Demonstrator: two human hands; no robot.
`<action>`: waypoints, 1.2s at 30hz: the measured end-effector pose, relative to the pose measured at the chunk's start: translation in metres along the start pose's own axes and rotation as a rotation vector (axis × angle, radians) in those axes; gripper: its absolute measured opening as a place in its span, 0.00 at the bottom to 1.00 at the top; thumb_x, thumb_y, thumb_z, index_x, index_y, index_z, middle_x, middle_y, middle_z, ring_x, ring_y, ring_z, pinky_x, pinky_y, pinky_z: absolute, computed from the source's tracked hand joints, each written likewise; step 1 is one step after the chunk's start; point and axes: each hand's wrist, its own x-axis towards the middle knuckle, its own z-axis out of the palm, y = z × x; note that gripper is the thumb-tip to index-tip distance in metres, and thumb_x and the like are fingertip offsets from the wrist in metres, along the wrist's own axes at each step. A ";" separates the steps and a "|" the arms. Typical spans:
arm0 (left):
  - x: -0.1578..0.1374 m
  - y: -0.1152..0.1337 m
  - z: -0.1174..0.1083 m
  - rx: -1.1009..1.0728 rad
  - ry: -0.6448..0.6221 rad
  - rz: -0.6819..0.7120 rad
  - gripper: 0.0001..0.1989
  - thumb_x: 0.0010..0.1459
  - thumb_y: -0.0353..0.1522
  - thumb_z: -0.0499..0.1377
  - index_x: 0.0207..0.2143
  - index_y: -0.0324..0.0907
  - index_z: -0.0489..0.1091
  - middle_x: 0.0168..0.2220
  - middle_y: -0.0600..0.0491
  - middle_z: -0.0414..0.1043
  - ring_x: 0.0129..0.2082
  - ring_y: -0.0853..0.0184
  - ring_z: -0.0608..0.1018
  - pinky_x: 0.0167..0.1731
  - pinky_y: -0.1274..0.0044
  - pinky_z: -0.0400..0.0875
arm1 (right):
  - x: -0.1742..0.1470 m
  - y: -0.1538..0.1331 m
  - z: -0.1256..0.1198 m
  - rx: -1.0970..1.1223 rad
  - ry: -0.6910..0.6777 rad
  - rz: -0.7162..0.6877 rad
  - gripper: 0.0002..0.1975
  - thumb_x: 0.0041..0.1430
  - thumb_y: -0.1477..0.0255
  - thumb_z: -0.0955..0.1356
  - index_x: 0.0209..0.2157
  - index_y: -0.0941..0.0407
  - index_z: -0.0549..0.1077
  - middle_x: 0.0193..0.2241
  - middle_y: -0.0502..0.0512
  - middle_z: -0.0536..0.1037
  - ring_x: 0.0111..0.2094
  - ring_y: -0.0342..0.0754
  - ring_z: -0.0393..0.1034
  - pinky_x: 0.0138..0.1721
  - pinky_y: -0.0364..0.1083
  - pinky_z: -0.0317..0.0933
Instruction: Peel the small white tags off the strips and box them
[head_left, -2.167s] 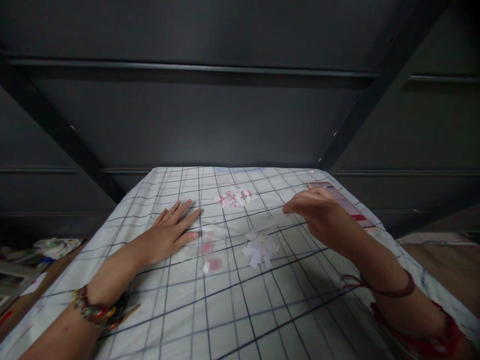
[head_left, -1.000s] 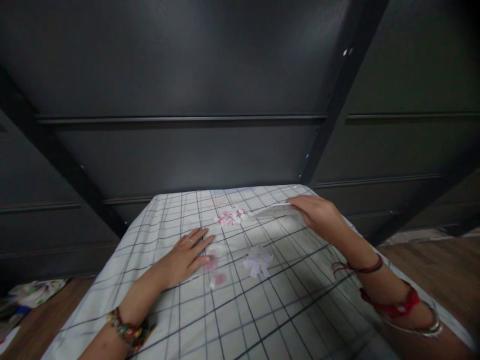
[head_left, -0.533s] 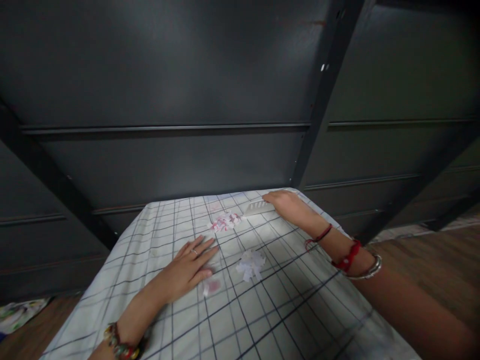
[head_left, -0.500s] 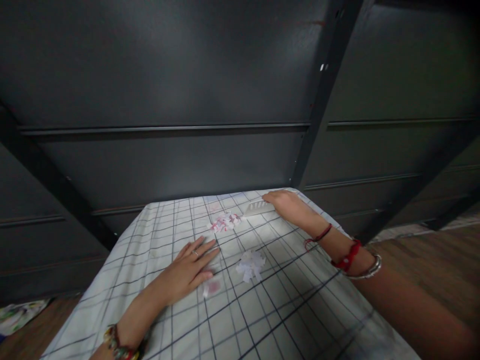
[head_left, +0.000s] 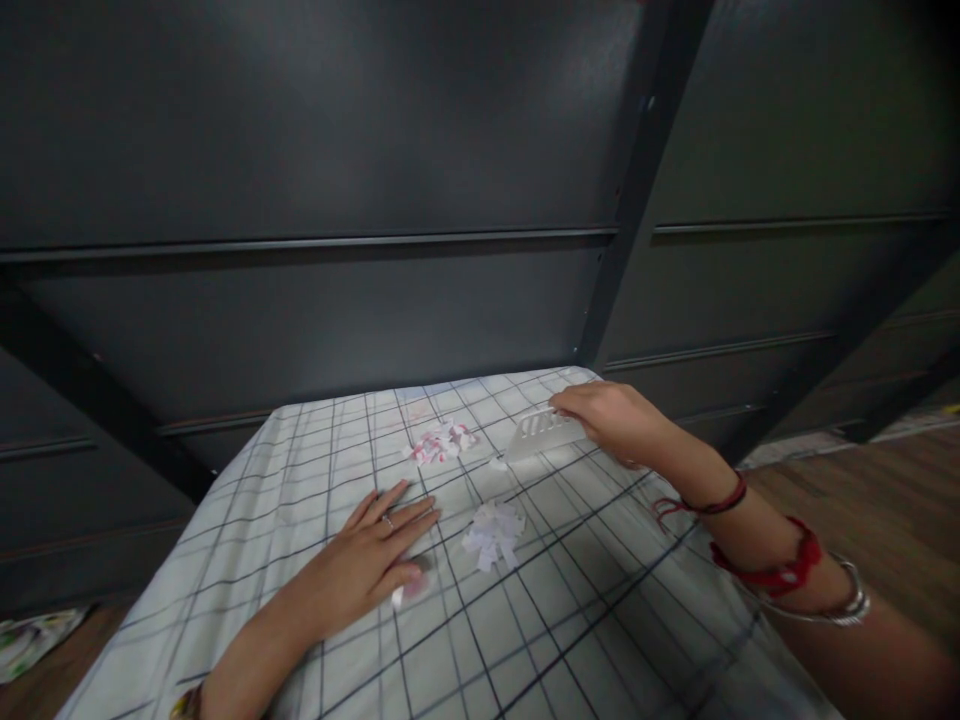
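My right hand (head_left: 604, 415) grips the top right end of a white flat piece with a row of slots (head_left: 544, 438), perhaps a scraper. It stands on edge, tilted, its lower side at the cloth. By its left corner lies a small white scrap (head_left: 498, 464). My left hand (head_left: 367, 560) lies flat with fingers spread on the checked cloth. Its thumb is at a small pinkish piece (head_left: 414, 587), partly covered. A pile of white paper scraps with red marks (head_left: 442, 442) sits further back, and a pile of plain white scraps (head_left: 495, 533) lies between the hands.
A white cloth with dark checks (head_left: 480, 620) covers the table. Dark metal panels (head_left: 420, 310) rise behind its far edge. To the right is wooden floor (head_left: 892, 510); a patterned cloth or bag (head_left: 34, 640) lies on the floor at left.
My right hand and the slotted white piece have moved right and a little nearer, and the piece is tilted more. A small scrap now shows by its corner. My left hand stays flat.
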 end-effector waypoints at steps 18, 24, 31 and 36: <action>-0.003 -0.003 -0.001 -0.001 -0.011 -0.036 0.28 0.67 0.48 0.44 0.67 0.53 0.49 0.67 0.54 0.54 0.68 0.52 0.49 0.61 0.50 0.50 | -0.016 0.001 0.014 0.152 0.166 -0.075 0.14 0.56 0.83 0.60 0.35 0.55 0.75 0.33 0.54 0.80 0.33 0.46 0.73 0.38 0.45 0.65; -0.003 -0.005 0.000 0.016 0.004 -0.034 0.28 0.67 0.48 0.44 0.66 0.54 0.49 0.66 0.55 0.54 0.67 0.53 0.50 0.62 0.54 0.51 | -0.018 -0.001 0.015 0.158 0.142 -0.069 0.13 0.56 0.82 0.62 0.33 0.55 0.75 0.29 0.53 0.79 0.32 0.46 0.73 0.38 0.45 0.66; -0.004 -0.009 0.000 0.013 0.014 -0.029 0.28 0.68 0.48 0.42 0.66 0.52 0.50 0.67 0.54 0.53 0.68 0.55 0.49 0.64 0.55 0.47 | -0.021 -0.003 0.016 0.177 0.101 -0.032 0.12 0.59 0.80 0.61 0.35 0.55 0.75 0.32 0.54 0.79 0.35 0.47 0.73 0.40 0.47 0.66; -0.004 -0.011 0.000 -0.007 0.019 -0.038 0.29 0.67 0.50 0.41 0.66 0.51 0.51 0.67 0.53 0.54 0.68 0.54 0.48 0.63 0.55 0.46 | -0.022 -0.004 0.018 0.177 0.106 -0.008 0.12 0.60 0.78 0.61 0.37 0.55 0.76 0.32 0.54 0.80 0.36 0.47 0.73 0.40 0.47 0.66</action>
